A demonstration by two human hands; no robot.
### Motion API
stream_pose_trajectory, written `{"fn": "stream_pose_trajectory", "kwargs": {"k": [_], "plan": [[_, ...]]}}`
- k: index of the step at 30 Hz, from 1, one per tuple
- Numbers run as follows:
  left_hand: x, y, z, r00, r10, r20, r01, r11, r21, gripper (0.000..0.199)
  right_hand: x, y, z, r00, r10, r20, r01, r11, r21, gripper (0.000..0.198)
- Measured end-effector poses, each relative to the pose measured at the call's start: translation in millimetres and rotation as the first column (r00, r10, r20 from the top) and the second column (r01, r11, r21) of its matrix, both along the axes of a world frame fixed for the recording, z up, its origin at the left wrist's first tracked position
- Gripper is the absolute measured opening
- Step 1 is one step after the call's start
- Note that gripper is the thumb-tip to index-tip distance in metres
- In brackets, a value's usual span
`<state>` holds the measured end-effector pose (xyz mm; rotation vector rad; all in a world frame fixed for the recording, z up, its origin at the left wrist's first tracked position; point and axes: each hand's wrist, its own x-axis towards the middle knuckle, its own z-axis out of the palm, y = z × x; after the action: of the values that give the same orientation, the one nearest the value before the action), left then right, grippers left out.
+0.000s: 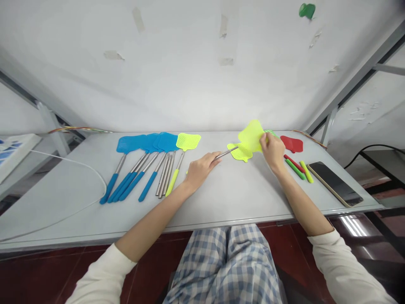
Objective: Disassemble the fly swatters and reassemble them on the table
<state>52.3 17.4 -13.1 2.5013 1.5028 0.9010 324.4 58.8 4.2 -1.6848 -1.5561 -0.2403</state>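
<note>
My left hand (201, 172) is closed around a telescopic metal fly swatter rod (226, 153), whose tip points right, toward the middle of the table. Between the fingers of my right hand (273, 151) is a bright yellow fly swatter head (252, 134), smeared by motion and raised above the tabletop. Another yellow swatter head (241, 153) lies beneath it, partly covered. A green swatter head (271, 132) shows behind my right hand, mostly hidden. To the right lies a red swatter head (292, 144). Whether the rod tip touches the held head I cannot tell.
Blue fly swatters (128, 143) lie in a row at the left, beside bare metal rods (164, 177) and a yellow swatter (188, 141). Red, green and yellow grips (295, 169) rest near a phone (335, 183). A white cable (76, 162) crosses the table's left side.
</note>
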Motion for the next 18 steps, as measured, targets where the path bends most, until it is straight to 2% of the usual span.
{"fn": "stream_pose_trajectory", "kwargs": {"k": [1, 2, 3, 5, 6, 7, 9, 12, 14, 18], "plan": [[-0.3, -0.1, 0.4, 1.000, 0.003, -0.014, -0.003, 1.000, 0.007, 0.040, 0.6, -0.6, 1.3, 0.982, 0.021, -0.187, -0.012, 0.999, 0.051, 0.040], [-0.5, -0.6, 1.0, 1.000, 0.005, -0.026, -0.004, 1.000, 0.013, 0.040, 0.0, -1.1, 1.7, 0.918, 0.072, -0.389, -0.050, 0.997, 0.067, 0.044], [-0.3, -1.3, 1.8, 0.999, 0.006, -0.038, -0.005, 1.000, 0.015, 0.041, -1.8, -1.3, 1.3, 0.803, 0.132, -0.582, -0.119, 0.991, 0.060, 0.047], [0.6, -3.2, 3.4, 0.998, 0.012, -0.062, -0.011, 1.000, 0.012, 0.041, -8.8, -2.0, -1.3, 0.485, 0.216, -0.848, -0.323, 0.945, 0.056, 0.050], [1.3, -4.2, 4.0, 0.997, 0.018, -0.072, -0.017, 1.000, 0.008, 0.042, -13.5, -2.7, -3.0, 0.338, 0.226, -0.913, -0.416, 0.907, 0.071, 0.049], [2.0, -5.1, 4.5, 0.996, 0.025, -0.080, -0.025, 1.000, 0.004, 0.042, -18.6, -4.0, -4.5, 0.225, 0.227, -0.948, -0.486, 0.869, 0.092, 0.046], [3.2, -6.6, 4.9, 0.996, 0.038, -0.087, -0.038, 0.999, -0.002, 0.041, -28.6, -8.3, -6.2, 0.095, 0.232, -0.968, -0.567, 0.812, 0.139, 0.043], [4.0, -7.6, 4.7, 0.995, 0.047, -0.088, -0.049, 0.999, -0.018, 0.039, -38.8, -16.8, -5.0, 0.036, 0.272, -0.962, -0.641, 0.744, 0.187, 0.039], [3.9, -7.5, 4.2, 0.995, 0.045, -0.084, -0.048, 0.998, -0.029, 0.039, -41.7, -21.2, -3.1, 0.049, 0.309, -0.950, -0.671, 0.715, 0.198, 0.037], [3.4, -7.1, 3.4, 0.997, 0.033, -0.066, -0.035, 0.999, -0.024, 0.040, -42.8, -24.1, -1.8, 0.112, 0.339, -0.934, -0.694, 0.700, 0.171, 0.036]]}}
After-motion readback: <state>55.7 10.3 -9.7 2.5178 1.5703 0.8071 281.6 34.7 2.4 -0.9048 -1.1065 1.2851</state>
